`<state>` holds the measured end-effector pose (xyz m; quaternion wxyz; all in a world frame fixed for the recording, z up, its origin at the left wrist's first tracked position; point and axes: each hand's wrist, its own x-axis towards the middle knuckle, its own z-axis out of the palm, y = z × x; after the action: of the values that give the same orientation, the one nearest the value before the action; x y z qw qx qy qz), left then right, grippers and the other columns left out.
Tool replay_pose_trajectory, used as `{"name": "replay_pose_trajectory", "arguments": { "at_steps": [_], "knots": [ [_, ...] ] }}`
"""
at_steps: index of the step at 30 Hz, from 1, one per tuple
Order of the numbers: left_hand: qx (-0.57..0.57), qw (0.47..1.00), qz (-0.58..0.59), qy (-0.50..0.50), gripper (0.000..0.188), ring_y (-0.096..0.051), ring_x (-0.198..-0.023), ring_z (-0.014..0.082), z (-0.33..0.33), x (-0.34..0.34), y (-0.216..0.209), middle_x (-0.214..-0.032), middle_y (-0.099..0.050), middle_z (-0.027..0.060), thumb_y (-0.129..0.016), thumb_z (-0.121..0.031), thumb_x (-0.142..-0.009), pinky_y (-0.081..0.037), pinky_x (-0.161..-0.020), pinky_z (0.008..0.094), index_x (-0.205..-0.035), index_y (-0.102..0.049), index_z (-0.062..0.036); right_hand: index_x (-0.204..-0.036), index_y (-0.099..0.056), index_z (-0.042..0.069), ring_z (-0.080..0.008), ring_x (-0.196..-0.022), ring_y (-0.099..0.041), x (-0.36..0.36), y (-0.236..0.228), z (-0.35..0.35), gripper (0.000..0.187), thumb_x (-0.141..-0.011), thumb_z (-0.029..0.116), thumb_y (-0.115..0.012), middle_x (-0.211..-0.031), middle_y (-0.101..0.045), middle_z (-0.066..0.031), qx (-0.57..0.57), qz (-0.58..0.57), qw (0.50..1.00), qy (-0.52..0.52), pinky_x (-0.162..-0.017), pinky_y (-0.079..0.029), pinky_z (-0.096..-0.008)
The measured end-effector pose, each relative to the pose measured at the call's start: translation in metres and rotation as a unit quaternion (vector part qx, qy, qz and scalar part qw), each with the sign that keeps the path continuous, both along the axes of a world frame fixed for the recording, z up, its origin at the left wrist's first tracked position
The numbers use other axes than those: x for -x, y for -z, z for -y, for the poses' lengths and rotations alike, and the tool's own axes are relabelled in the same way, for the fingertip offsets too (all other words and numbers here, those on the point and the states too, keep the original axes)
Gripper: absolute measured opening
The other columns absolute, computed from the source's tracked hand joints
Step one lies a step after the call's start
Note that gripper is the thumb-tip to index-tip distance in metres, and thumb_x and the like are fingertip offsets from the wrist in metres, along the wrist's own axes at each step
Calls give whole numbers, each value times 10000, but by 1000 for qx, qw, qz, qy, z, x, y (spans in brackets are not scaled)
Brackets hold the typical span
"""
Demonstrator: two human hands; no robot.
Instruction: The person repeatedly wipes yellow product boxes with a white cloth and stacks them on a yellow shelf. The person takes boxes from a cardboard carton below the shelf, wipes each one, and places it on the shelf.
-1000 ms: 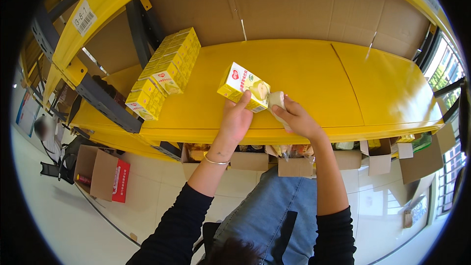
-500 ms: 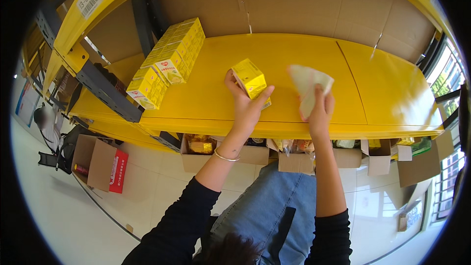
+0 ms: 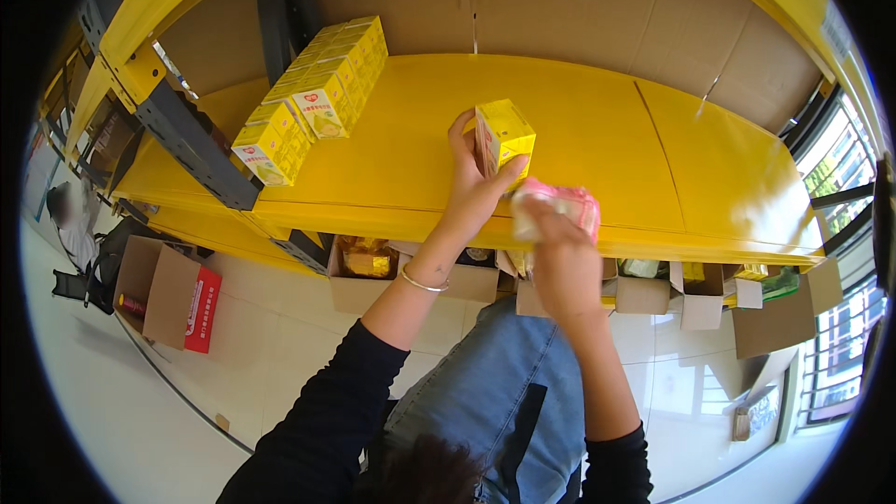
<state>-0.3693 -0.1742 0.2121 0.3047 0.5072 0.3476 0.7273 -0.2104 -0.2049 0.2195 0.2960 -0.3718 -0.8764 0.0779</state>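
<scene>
My left hand [image 3: 479, 171] grips a small yellow drink carton [image 3: 507, 133] by its sides, tilted above the yellow shelf [image 3: 429, 121]. Just right of it and nearer to me, my right hand [image 3: 564, 257] holds a white cloth with a pink edge [image 3: 581, 203]. The cloth is bunched under the fingers, close to the carton's lower end; whether they touch, I cannot tell. At the shelf's left side stand rows of matching yellow cartons [image 3: 327, 84], packed side by side.
A dark grey upright [image 3: 201, 154] borders the shelf on the left. Below the shelf's front edge are open cardboard boxes [image 3: 359, 291] with packaged goods. An open carton box [image 3: 154, 289] stands on the floor at left, with a seated person [image 3: 75, 229] beyond. Cardboard [image 3: 560, 9] backs the shelf.
My right hand has brought the cloth left and toward me, near the carton. The left hand has moved slightly right and turned the carton. The view has shifted a little.
</scene>
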Motion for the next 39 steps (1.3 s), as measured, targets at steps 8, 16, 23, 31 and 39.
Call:
{"name": "replay_pose_trajectory", "arguments": {
  "at_steps": [8, 16, 23, 31, 39],
  "knots": [
    [45, 997, -2, 60, 591, -380, -1223, 167, 1, 0, 0, -1312, -404, 84, -590, -153, -871, -315, -1015, 314, -1356, -268, -52, -1371, -312, 16, -252, -1253, -401, 22, -25, -23, 441, -936, 73, -356, -1426, -312, -143, 155, -442, 883, -27, -913, -415, -346],
    [92, 987, 48, 126, 674, -414, -1181, 172, 5, 1, -9, -1247, -432, 127, -645, -151, -826, -347, -989, 306, -1350, -247, -9, -1363, -259, -69, -397, -1249, -374, 45, 11, -24, 629, -775, -34, -480, -1442, -254, -222, 14, -153, 988, 25, -1011, -366, -407],
    [64, 996, -30, 48, 618, -457, -1155, 163, 4, 0, 0, -1256, -435, 94, -629, -45, -810, -399, -956, 309, -1308, -265, -24, -1253, -445, -3, -376, -988, -588, 3, -24, -23, 469, -784, -11, -450, -1189, -554, -212, 123, -11, 990, 69, -797, -497, -430],
    [111, 988, -68, 85, 698, -425, -1139, 190, -8, 12, 16, -1194, -425, 130, -582, -42, -765, -320, -1012, 320, -1359, -217, -1, -1251, -472, 38, -47, -643, -411, 24, -40, -51, 332, -943, 61, -349, -842, -532, -9, 221, -457, 858, -79, -560, -359, -183],
    [66, 990, 49, 113, 460, -434, -1101, 195, 6, 0, -4, -1181, -406, 124, -504, -12, -785, -318, -991, 303, -1209, -327, -4, -942, -551, 44, -70, -539, -423, 19, -30, -86, 266, -924, 289, -448, -650, -479, -2, 388, -489, 772, -120, -466, -340, -209]
  ]
}}
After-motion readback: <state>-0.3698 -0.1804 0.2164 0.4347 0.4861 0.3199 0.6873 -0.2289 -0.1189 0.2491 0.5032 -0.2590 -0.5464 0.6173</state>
